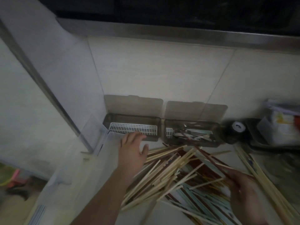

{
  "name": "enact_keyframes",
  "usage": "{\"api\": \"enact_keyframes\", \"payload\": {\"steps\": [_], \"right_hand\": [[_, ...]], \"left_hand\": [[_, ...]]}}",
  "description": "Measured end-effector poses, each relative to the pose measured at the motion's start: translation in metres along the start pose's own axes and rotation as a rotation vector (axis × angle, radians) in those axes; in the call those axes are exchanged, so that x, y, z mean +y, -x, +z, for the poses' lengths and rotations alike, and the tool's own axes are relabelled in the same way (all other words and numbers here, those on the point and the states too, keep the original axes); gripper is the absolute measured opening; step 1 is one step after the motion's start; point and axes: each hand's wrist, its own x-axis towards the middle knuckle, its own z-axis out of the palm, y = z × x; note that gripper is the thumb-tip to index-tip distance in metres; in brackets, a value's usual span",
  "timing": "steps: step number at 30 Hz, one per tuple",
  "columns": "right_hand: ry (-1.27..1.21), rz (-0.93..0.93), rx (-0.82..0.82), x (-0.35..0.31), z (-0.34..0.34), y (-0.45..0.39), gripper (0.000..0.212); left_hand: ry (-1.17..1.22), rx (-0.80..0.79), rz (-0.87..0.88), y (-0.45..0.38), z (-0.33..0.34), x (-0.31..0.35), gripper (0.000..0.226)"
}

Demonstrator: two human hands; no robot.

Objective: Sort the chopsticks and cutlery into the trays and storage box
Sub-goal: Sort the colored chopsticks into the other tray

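A big loose pile of chopsticks (175, 172), pale wood, dark red and light blue, covers the counter in front of me. Two smoky grey trays with raised lids stand against the tiled wall. The left tray (113, 118) shows only a white slotted insert. The right tray (217, 135) holds several mixed pieces. My left hand (131, 150) reaches out flat with straight fingers, its fingertips at the left tray's front edge, holding nothing. My right hand (243, 190) lies on the right side of the pile, fingers curled around a dark red chopstick (209, 157).
A clear plastic storage box (100, 143) stands at the left, next to a metal-edged partition (48, 88). A dark round object with a white cap (237, 127) and a tray of packets (279, 127) sit at the right. More long pale chopsticks (259, 176) lie along the right side.
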Motion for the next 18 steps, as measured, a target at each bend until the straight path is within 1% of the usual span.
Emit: {"api": "enact_keyframes", "payload": {"steps": [1, 3, 6, 8, 10, 13, 14, 16, 18], "right_hand": [[-0.032, -0.014, -0.037, -0.014, 0.009, -0.012, 0.037], [-0.048, -0.092, -0.093, -0.039, 0.028, -0.034, 0.039], [-0.047, -0.208, -0.126, -0.072, 0.061, -0.068, 0.030], [-0.015, -0.318, -0.129, -0.091, 0.082, -0.089, 0.030], [0.053, -0.398, -0.176, -0.103, 0.105, -0.108, 0.029], [0.163, -0.431, -0.268, -0.122, 0.133, -0.127, 0.031], [0.177, -0.457, -0.283, -0.128, 0.142, -0.130, 0.033], [0.184, -0.499, -0.312, -0.140, 0.156, -0.133, 0.028], [0.185, -0.499, -0.354, -0.149, 0.169, -0.131, 0.027]], "left_hand": [[-0.085, -0.041, -0.049, -0.012, -0.007, -0.008, 0.045], [-0.236, -0.180, -0.129, -0.025, -0.015, -0.023, 0.055], [-0.352, -0.390, -0.170, -0.029, -0.015, -0.037, 0.063], [-0.391, -0.451, -0.166, -0.030, -0.014, -0.041, 0.066], [-0.387, -0.438, -0.170, -0.030, -0.013, -0.039, 0.066], [-0.401, -0.416, -0.163, -0.031, -0.015, -0.037, 0.064], [-0.399, -0.411, -0.161, -0.031, -0.016, -0.038, 0.063], [-0.390, -0.378, -0.139, -0.029, -0.017, -0.041, 0.059], [-0.389, -0.340, -0.111, -0.024, -0.018, -0.044, 0.054]]}}
